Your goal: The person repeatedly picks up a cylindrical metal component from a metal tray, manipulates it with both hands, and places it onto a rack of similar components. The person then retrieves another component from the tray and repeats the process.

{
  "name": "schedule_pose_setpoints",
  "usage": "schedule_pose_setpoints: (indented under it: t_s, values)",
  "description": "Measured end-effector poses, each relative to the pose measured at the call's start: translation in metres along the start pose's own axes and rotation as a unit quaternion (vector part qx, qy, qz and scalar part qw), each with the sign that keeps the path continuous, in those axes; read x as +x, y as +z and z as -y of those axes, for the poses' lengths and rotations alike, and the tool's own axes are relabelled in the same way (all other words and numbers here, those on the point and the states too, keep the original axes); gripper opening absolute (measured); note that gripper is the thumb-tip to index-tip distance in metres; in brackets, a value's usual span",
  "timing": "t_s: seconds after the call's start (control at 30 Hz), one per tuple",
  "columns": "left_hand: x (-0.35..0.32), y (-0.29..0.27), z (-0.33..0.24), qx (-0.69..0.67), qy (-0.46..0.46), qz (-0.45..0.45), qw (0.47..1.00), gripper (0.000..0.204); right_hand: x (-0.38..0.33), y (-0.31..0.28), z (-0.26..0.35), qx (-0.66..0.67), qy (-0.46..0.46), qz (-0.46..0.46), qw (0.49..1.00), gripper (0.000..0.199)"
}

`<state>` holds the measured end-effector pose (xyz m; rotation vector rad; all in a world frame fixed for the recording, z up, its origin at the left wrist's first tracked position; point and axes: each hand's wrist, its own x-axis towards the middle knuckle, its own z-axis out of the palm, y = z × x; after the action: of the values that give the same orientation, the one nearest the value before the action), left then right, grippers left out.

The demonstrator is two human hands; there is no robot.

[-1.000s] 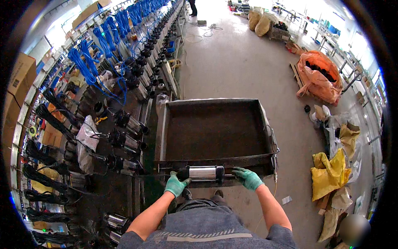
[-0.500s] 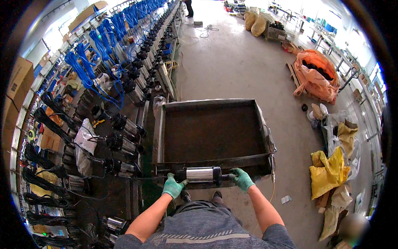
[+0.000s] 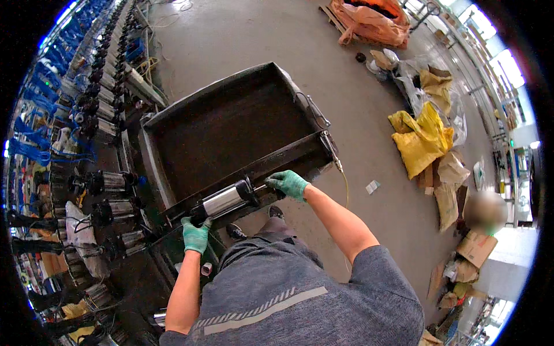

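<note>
A cylindrical submersible pump motor (image 3: pixel 224 203), with a bright steel body and black ends, lies along the near ledge of a dark rectangular tank (image 3: pixel 158 158). My left hand (image 3: pixel 196 234), in a green glove, grips the motor's left black end, its fingers partly hidden under it. At the other end a thin shaft sticks out, and my green-gloved right hand (image 3: pixel 288 184) closes around its tip. A metal air gun (image 3: pixel 328 141) with a yellow hose hangs at the tank's right corner.
Several similar motors (image 3: pixel 109 181) with black cables stand in rows on the left. On the floor to the right lie a yellow sack (image 3: pixel 418 147) and an orange bulk bag (image 3: pixel 375 26). Cardboard boxes (image 3: pixel 476 247) sit at the far right.
The view has turned right, so the tank and motor now appear tilted and farther left. Both hands stay at the two ends of the motor.
</note>
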<state>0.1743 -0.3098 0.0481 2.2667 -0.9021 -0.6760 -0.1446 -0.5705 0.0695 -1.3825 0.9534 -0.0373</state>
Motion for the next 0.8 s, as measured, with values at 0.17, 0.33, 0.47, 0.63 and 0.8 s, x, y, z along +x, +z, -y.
schedule_pose_setpoints:
  t_s: [0.17, 0.33, 0.47, 0.63, 0.8]
  values:
    - [-0.003, -0.008, -0.024, 0.013, -0.011, 0.001, 1.000, 0.069, -0.009, 0.005, -0.014, -0.092, -0.084, -0.142, 0.982, 0.047]
    - [0.001, -0.005, 0.005, -0.003, -0.009, 0.008, 1.000, 0.070, -0.039, -0.081, -0.059, -0.272, -0.089, -0.572, 0.769, 0.035]
    - [-0.007, -0.013, -0.036, 0.017, -0.020, 0.009, 1.000, 0.073, -0.034, -0.133, -0.107, -0.077, 0.127, -0.450, 0.881, 0.058]
    - [-0.006, -0.012, -0.035, 0.017, -0.034, 0.023, 0.999, 0.068, 0.008, -0.163, -0.051, -0.145, 0.096, -0.420, 0.891, 0.065]
    - [-0.003, -0.016, -0.032, 0.029, -0.029, 0.022, 0.999, 0.074, 0.041, -0.153, -0.031, -0.235, 0.069, -0.395, 0.885, 0.047]
